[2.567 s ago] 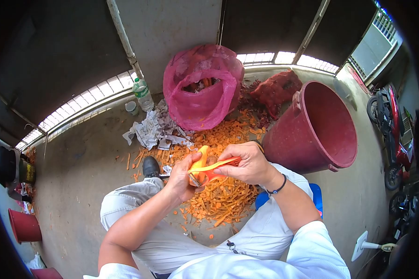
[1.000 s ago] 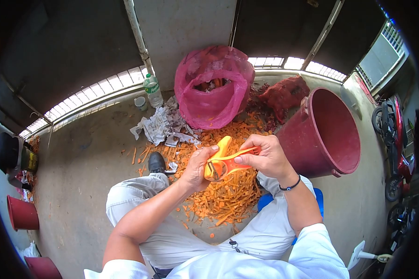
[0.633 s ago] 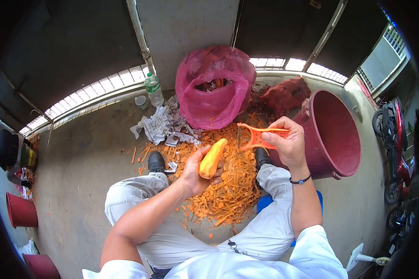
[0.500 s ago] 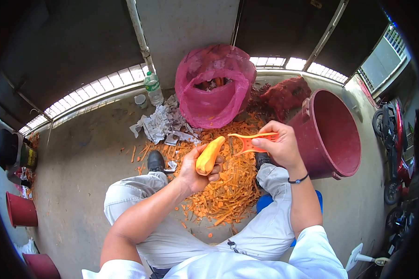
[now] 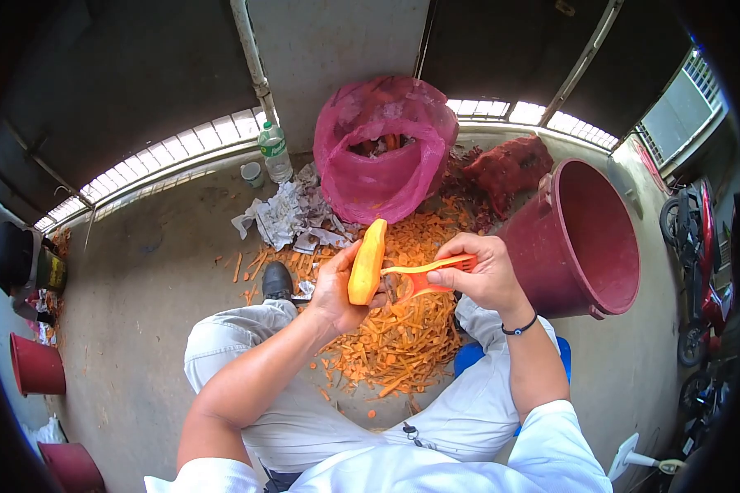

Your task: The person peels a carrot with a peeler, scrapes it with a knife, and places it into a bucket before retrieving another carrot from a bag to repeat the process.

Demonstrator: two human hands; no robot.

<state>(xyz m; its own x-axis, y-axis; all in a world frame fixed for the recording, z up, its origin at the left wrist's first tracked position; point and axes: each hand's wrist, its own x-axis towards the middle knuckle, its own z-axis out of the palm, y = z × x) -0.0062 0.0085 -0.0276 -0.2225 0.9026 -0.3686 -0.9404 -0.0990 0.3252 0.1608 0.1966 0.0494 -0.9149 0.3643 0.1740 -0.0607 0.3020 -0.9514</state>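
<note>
My left hand (image 5: 335,289) is closed around a peeled carrot (image 5: 367,263), its narrower end pointing up and away from me. An orange Y-shaped peeler (image 5: 426,282) is gripped in my right hand (image 5: 487,275), thumb pressed on its handle. The peeler's head is right at the carrot's right side. Under both hands a wide heap of carrot peelings (image 5: 395,345) covers the floor between my feet.
Behind the heap stands a pink mesh sack (image 5: 378,177), with a red net bag (image 5: 510,174) beside it. A large dark red tub (image 5: 571,238) leans at the right. Crumpled paper (image 5: 292,215), a plastic bottle (image 5: 275,154) and a cup (image 5: 252,173) are at the back left.
The peeler has moved left and down to the carrot. My left hand has turned the carrot more upright and raised it slightly.
</note>
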